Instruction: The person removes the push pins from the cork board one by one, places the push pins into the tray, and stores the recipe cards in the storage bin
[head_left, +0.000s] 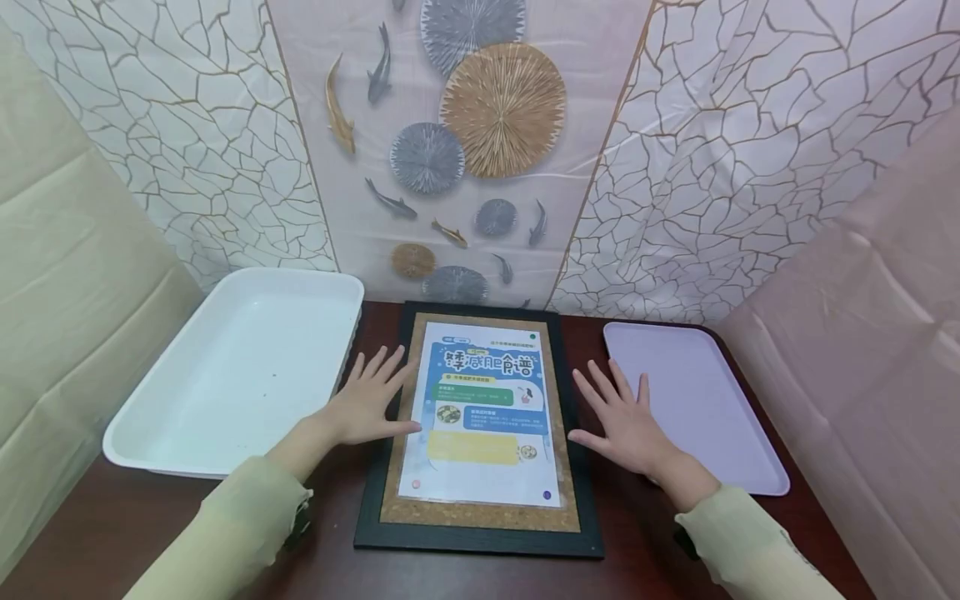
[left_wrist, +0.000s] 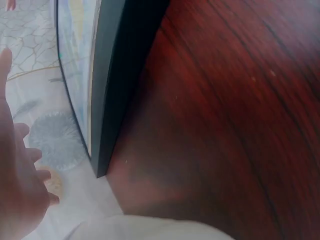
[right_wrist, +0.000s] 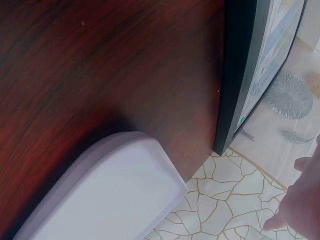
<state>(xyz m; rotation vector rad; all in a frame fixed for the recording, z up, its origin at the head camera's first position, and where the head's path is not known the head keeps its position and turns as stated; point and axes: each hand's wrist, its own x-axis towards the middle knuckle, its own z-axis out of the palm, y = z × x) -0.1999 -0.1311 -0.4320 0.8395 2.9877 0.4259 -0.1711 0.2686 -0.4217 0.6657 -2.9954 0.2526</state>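
Observation:
A cork board in a black frame (head_left: 480, 542) lies on the table, with a printed sheet (head_left: 487, 417) on it, held by coloured pins at some corners. My left hand (head_left: 365, 404), fingers spread, is over the frame's left side, its thumb tip near the sheet's edge. On the other side my right hand (head_left: 622, 421) has its fingers spread too, between the frame and the lilac tray (head_left: 697, 392). Both hands hold nothing. Whether either one touches the frame or table cannot be told. The wrist views show the left hand (left_wrist: 22, 175) and right hand (right_wrist: 302, 200) only in part.
To the left stands a deep white tray (head_left: 247, 375). The dark red wooden table (head_left: 322, 567) runs under everything. A patterned backdrop (head_left: 465, 233) hangs behind, and pale cloth walls (head_left: 870, 275) close in both sides.

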